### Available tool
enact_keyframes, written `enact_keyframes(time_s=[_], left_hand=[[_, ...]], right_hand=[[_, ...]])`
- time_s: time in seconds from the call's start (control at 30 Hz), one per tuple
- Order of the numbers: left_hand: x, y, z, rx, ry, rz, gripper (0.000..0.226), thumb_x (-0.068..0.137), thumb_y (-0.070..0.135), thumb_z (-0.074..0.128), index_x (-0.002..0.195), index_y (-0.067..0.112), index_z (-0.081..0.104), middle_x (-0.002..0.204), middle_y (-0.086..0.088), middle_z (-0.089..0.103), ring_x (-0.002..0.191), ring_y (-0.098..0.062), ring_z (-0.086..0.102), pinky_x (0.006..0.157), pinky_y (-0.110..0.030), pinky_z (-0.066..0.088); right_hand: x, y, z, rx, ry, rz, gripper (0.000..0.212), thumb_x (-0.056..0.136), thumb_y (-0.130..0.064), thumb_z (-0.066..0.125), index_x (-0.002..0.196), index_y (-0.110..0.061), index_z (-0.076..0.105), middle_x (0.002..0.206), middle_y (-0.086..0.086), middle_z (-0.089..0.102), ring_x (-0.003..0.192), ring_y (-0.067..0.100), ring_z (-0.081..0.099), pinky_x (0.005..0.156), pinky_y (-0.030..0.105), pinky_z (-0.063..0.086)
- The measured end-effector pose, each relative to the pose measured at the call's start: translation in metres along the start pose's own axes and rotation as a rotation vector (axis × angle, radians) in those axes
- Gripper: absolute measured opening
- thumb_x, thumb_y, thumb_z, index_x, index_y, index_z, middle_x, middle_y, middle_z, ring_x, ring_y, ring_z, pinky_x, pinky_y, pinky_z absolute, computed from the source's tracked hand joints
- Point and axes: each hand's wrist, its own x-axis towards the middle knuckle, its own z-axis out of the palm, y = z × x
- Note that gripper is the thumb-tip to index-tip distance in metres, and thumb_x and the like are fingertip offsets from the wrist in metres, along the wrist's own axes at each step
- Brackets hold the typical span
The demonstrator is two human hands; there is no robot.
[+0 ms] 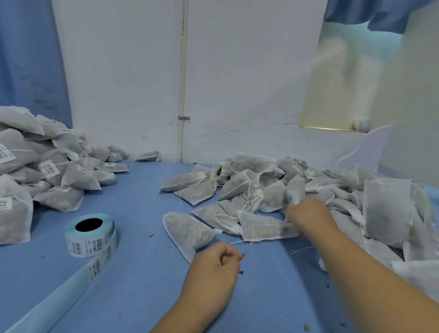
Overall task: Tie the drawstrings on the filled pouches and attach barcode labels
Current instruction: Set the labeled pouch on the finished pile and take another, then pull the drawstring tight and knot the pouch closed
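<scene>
Left hand [212, 270] fist-curled, grip closed, over table [131, 298], right hand [307, 211] outstretched into pouches [240, 183], grip unclear

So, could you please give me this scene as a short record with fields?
left hand: fingers curled, beside a lone pouch
right hand: grips an upright pouch in the unlabelled pile
labelled pile: far left, barcode labels showing
label roll: between the piles, strip trailing toward the person
table: blue, small leaf scraps scattered
</scene>
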Motion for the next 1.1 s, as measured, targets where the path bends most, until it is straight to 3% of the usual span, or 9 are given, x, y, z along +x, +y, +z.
enact_keyframes(time_s=[0.13, 0.23, 0.37, 0.5, 0.67, 0.77, 0.87, 1.0, 1.1], left_hand=[[-0.001, 0.002, 0.000, 0.000, -0.005, 0.010, 0.026, 0.092, 0.006, 0.049, 0.080, 0.022, 0.066, 0.056, 0.020, 0.060, 0.057, 0.015, 0.056, 0.051, -0.008, 0.037], [-0.003, 0.003, 0.000, -0.003, -0.002, 0.019, 0.027, 0.093, 0.006, 0.049, 0.082, 0.025, 0.065, 0.052, 0.022, 0.055, 0.054, 0.014, 0.055, 0.050, -0.008, 0.036], [-0.006, 0.004, 0.000, -0.042, 0.091, 0.058, 0.025, 0.094, 0.011, 0.051, 0.089, 0.032, 0.063, 0.078, 0.010, 0.062, 0.057, 0.006, 0.054, 0.054, -0.007, 0.039], [-0.009, 0.008, -0.004, 0.013, 0.205, 0.233, 0.040, 0.089, 0.007, 0.057, 0.099, 0.044, 0.051, 0.105, 0.014, 0.053, 0.082, 0.007, 0.054, 0.070, -0.003, 0.038], [-0.015, 0.009, -0.011, 0.187, 0.174, 0.449, 0.068, 0.079, 0.022, 0.068, 0.131, 0.048, 0.033, 0.131, 0.032, 0.035, 0.122, 0.011, 0.040, 0.098, -0.007, 0.033], [-0.018, 0.011, -0.014, 0.231, 0.106, 0.525, 0.065, 0.078, 0.032, 0.058, 0.137, 0.046, 0.035, 0.138, 0.034, 0.037, 0.132, 0.009, 0.036, 0.107, -0.014, 0.029], [-0.021, 0.015, -0.017, 0.255, 0.015, 0.515, 0.060, 0.078, 0.025, 0.047, 0.128, 0.057, 0.038, 0.131, 0.040, 0.041, 0.130, 0.014, 0.037, 0.107, -0.010, 0.028], [-0.023, 0.020, -0.018, 0.283, -0.003, 0.602, 0.046, 0.077, 0.004, 0.045, 0.107, 0.026, 0.071, 0.096, 0.022, 0.067, 0.097, 0.003, 0.058, 0.087, -0.011, 0.043], [-0.025, 0.026, -0.020, 0.391, 0.110, 0.663, 0.033, 0.072, 0.000, 0.045, 0.088, 0.013, 0.071, 0.083, 0.007, 0.068, 0.081, -0.009, 0.056, 0.074, -0.013, 0.039]], right_hand=[[0.002, -0.001, -0.014, 0.101, 0.034, -0.019, 0.031, 0.091, -0.027, 0.043, 0.094, -0.003, 0.063, 0.089, 0.015, 0.069, 0.082, 0.031, 0.065, 0.065, 0.031, 0.048], [-0.003, -0.001, -0.026, 0.319, 0.099, -0.096, 0.033, 0.087, -0.022, 0.045, 0.089, 0.003, 0.065, 0.085, 0.020, 0.070, 0.085, 0.037, 0.066, 0.078, 0.042, 0.053], [-0.030, -0.010, -0.037, 0.671, 0.111, -0.156, 0.028, 0.083, -0.024, 0.052, 0.070, -0.002, 0.065, 0.057, 0.012, 0.066, 0.056, 0.029, 0.058, 0.062, 0.041, 0.050], [-0.074, -0.013, -0.035, 0.986, -0.144, -0.159, 0.020, 0.085, -0.016, 0.057, 0.069, -0.009, 0.066, 0.056, 0.004, 0.063, 0.041, 0.018, 0.051, 0.044, 0.025, 0.039], [-0.129, 0.005, -0.009, 1.175, -0.466, -0.253, 0.022, 0.093, -0.017, 0.055, 0.079, -0.005, 0.067, 0.065, 0.006, 0.062, 0.045, 0.015, 0.049, 0.041, 0.023, 0.035], [-0.145, 0.014, 0.001, 1.317, -0.702, -0.258, 0.023, 0.086, -0.023, 0.057, 0.081, -0.002, 0.066, 0.064, 0.010, 0.060, 0.044, 0.017, 0.049, 0.039, 0.022, 0.035], [-0.152, 0.021, 0.002, 1.303, -0.883, -0.321, 0.032, 0.082, -0.030, 0.056, 0.088, 0.000, 0.066, 0.063, 0.013, 0.060, 0.047, 0.019, 0.051, 0.041, 0.023, 0.038], [-0.154, 0.025, -0.001, 1.272, -0.952, -0.412, 0.035, 0.083, -0.033, 0.053, 0.085, -0.002, 0.068, 0.057, 0.012, 0.054, 0.054, 0.021, 0.053, 0.051, 0.026, 0.043], [-0.154, 0.025, -0.004, 1.256, -0.931, -0.422, 0.038, 0.086, -0.035, 0.050, 0.077, -0.004, 0.068, 0.048, 0.008, 0.044, 0.057, 0.023, 0.055, 0.058, 0.026, 0.045]])
